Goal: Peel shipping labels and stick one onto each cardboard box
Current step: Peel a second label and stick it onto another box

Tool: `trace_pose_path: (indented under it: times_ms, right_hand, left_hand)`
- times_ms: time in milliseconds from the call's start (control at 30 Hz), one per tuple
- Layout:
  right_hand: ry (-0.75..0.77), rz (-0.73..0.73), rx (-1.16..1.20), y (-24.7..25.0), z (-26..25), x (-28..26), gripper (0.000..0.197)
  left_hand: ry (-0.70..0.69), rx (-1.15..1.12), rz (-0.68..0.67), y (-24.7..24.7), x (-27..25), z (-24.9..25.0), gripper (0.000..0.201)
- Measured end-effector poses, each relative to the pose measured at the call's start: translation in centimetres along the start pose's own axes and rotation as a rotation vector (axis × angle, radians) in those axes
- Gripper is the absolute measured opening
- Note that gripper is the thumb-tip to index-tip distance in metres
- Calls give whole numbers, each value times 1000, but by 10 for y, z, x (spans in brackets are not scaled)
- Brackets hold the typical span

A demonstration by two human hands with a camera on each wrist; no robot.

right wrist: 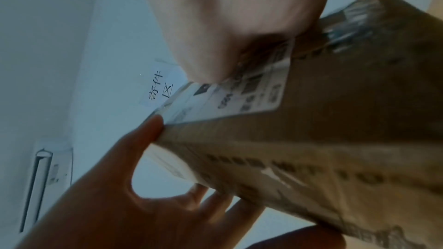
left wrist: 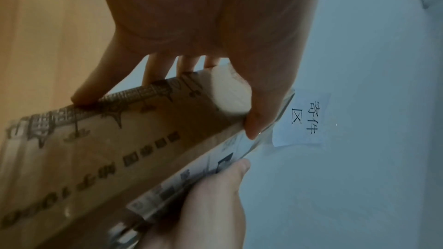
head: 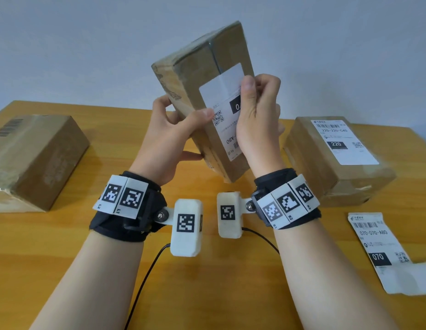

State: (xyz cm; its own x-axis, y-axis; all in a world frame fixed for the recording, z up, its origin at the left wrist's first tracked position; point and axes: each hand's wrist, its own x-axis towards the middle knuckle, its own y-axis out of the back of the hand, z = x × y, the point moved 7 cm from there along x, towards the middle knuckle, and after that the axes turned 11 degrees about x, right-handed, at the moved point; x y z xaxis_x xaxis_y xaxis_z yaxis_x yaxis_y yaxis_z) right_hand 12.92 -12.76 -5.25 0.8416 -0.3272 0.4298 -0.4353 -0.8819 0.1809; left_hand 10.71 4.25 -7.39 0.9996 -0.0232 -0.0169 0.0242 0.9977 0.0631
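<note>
step: label (head: 225, 120) going onto raised box (head: 202, 75), held above counter (head: 207, 270) centre | left hand (head: 170, 136) fingers curled round box edge, thumb on label | right hand (head: 258, 115) pinches label's right edge | next: likely press flat, smooth out | right-edge box (head: 335, 158) labelled, left-edge box (head: 38, 158) not | spare label (head: 378, 244) near right corner | pale wall (head: 88, 44) behind

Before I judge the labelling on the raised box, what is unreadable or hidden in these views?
- Label on the held box, head view: right hand covers its right edge.
- Both wrist views: label print blurred.
- Left box, head view: cut by frame edge; a label cannot be confirmed.
- Loose label strip: runs off frame.
</note>
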Motion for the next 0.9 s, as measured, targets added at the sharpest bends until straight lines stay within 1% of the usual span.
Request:
trace_pose_path:
  times_ms: [100,167,233,300,433,500,567,633,667,733,800,833,900]
  right_hand:
    - [22,52,-50,4,0,-2,26]
    - [30,69,-66,5,-1,-3,31]
    - [38,70,-64,3,-1,-4,43]
    - [31,58,-46,-1,-1,-7,60]
    - [27,4,-78,-11,-5,-13,85]
    - [34,-39,-122,-15,-8,-15,96]
    - [46,-79,-139,-18,-9,-17,101]
    - [46,-113,-114,-17,-8,-15,97]
    - [27,-122,-80,-15,-7,-13,89]
    - [-41,-97,32,-8,-1,-6,68]
    - [-62,-13,88,0,3,1,48]
    - [-51,22,75,3,3,1,44]
    - [-42,75,43,6,4,1,46]
  left_hand:
    - [0,29,-3,-2,0,0,63]
    - [-4,36,-13,-3,0,1,63]
    - [-16,44,-16,-4,0,2,65]
    - [-28,48,-10,-4,0,2,69]
    - [-32,22,10,-4,1,-1,86]
    - [-35,12,20,-3,1,-2,84]
    - [-24,-8,17,-3,2,-4,78]
    - [8,-29,15,-3,2,-6,74]
    - [18,-33,21,-2,2,-6,74]
    - [14,-37,44,-1,3,-5,74]
    - [-6,-52,49,0,5,-4,74]
    - [-13,-65,39,0,5,-4,75]
    - [-30,-68,20,-2,5,-4,77]
